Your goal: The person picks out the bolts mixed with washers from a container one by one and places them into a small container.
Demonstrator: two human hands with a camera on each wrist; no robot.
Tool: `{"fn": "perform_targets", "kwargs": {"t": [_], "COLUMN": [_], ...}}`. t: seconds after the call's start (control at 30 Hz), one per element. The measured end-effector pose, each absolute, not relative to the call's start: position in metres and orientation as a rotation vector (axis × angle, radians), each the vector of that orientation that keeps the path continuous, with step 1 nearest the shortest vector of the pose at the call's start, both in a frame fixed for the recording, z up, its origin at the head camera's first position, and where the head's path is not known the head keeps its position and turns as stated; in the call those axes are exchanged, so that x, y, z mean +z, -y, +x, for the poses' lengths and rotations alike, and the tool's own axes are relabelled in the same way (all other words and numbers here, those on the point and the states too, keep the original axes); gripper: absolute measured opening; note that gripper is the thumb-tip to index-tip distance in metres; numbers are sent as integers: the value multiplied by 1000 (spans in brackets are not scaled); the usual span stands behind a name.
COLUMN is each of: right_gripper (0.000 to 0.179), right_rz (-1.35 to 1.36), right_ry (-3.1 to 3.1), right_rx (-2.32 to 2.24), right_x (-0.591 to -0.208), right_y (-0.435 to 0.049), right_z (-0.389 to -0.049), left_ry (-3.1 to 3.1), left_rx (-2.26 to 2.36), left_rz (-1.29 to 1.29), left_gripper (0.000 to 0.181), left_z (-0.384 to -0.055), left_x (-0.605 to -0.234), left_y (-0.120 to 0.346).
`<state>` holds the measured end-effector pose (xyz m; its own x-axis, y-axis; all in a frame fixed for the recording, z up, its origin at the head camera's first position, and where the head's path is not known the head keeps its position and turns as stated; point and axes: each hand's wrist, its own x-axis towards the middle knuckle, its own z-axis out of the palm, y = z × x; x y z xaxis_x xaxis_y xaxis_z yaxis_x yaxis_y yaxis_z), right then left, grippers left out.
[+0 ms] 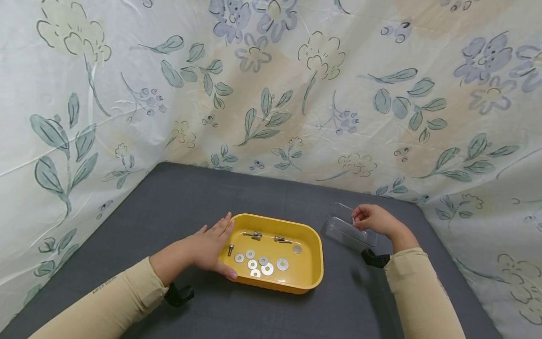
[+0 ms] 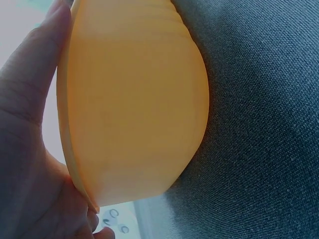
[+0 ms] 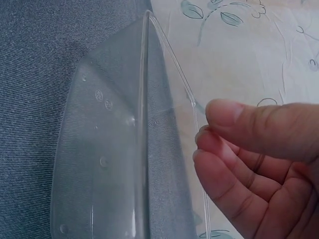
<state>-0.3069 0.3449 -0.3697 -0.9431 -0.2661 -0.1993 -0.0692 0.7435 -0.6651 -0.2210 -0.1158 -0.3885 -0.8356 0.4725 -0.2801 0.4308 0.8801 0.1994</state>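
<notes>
Ahead of you, a pale cloth (image 1: 237,125) hangs behind the worktop (image 1: 195,188) and along its left and right sides. On it you can see violet-blue blooms (image 1: 231,18), pale yellow blooms (image 1: 321,57) outlined in dark strokes, grey-green leaf sprigs (image 1: 266,100) and small berry clusters (image 1: 348,123), with faint peach patches and some creases. Your worktop is dark grey, its fine weave visible in both wrist views.

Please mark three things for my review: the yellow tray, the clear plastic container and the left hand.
Yellow tray (image 1: 301,269): head view, on the bare inside floor.
Clear plastic container (image 3: 143,124): right wrist view, on its rim.
Left hand (image 1: 210,248): head view, on the back of the hand.
</notes>
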Motion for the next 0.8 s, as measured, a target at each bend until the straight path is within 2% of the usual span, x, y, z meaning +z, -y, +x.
{"fn": "perform_targets", "kwargs": {"t": [0.43,0.8], "right_gripper": [29,26], "right_rz": [-300,-276], "right_ry": [-2753,-2752], "right_rx": [-879,-899], "right_x": [-373,-367], "right_y": [-344,-342], "right_z": [-307,-305], "left_ry": [-2719,-2718], "left_rx": [194,195], "left_rz": [658,665], "left_gripper": [135,134], "left_z": [-222,-222], "left_x": [-390,-390], "left_y": [115,116]}}
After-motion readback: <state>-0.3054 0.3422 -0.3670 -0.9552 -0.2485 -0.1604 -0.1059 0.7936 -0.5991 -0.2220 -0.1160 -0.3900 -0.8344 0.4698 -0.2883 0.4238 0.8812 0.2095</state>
